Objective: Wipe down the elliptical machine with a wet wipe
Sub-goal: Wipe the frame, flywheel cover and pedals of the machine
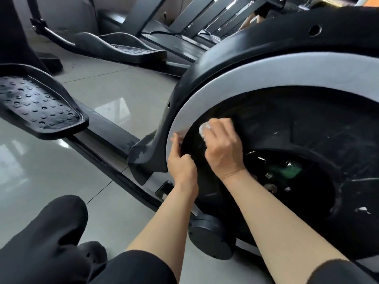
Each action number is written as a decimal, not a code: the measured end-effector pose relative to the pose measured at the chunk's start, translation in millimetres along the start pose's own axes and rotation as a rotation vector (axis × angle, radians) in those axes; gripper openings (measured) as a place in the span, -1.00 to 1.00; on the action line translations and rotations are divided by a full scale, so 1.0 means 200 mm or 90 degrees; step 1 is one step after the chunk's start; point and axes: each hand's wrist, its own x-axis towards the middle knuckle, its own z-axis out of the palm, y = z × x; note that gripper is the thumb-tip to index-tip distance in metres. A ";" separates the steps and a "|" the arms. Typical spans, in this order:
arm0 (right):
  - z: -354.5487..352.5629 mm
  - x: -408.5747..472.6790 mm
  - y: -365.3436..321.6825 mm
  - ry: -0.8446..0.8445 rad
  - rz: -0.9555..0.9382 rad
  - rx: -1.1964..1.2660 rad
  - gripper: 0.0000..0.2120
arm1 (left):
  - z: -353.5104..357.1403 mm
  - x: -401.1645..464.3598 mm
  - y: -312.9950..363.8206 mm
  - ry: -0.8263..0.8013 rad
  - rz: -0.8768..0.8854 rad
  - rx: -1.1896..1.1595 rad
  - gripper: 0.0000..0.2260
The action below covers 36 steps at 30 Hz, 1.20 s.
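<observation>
Grey tiled floor (106,95) lies under the elliptical machine (225,83); the right hand (223,148) presses a balled wet wipe (204,130) against its black wheel disc (287,124), while the left hand (180,165), just beside, grips the silver rim (184,119)

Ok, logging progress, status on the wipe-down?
Right hand pressing wet wipe on black flywheel disc. Left hand steadying grey rim. Nothing in the way.

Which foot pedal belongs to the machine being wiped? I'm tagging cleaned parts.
The studded near pedal, left of the hands; the ribbed pedal lies farther back.
</observation>
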 end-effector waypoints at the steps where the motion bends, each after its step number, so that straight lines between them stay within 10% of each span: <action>1: 0.04 -0.08 -0.02 -0.056 -0.057 -0.008 -0.72 | -0.01 0.00 0.00 0.000 0.004 0.003 -0.27; 6: 0.09 -0.30 -0.05 -0.187 -0.157 0.012 -0.83 | -0.02 -0.01 0.03 -0.006 0.001 -0.016 -0.37; 12: -0.04 -0.05 0.01 0.008 0.039 -0.157 -0.88 | -0.01 0.01 -0.01 -0.018 0.001 0.000 -0.30; 17: 0.00 -0.20 -0.02 -0.182 -0.201 -0.133 -0.84 | 0.00 -0.01 0.03 -0.018 -0.004 -0.007 -0.32; 25: -0.30 0.09 0.27 0.162 0.182 -0.081 -0.78 | 0.00 0.00 -0.01 -0.036 0.008 0.007 -0.32; 31: -0.23 -0.11 0.15 -0.073 -0.054 -0.088 -0.67 | 0.03 -0.03 -0.02 -0.045 0.053 0.071 -0.34; 36: -0.40 0.07 0.29 0.120 0.244 -0.120 -0.76 | 0.05 -0.06 -0.02 -0.064 0.085 0.109 -0.32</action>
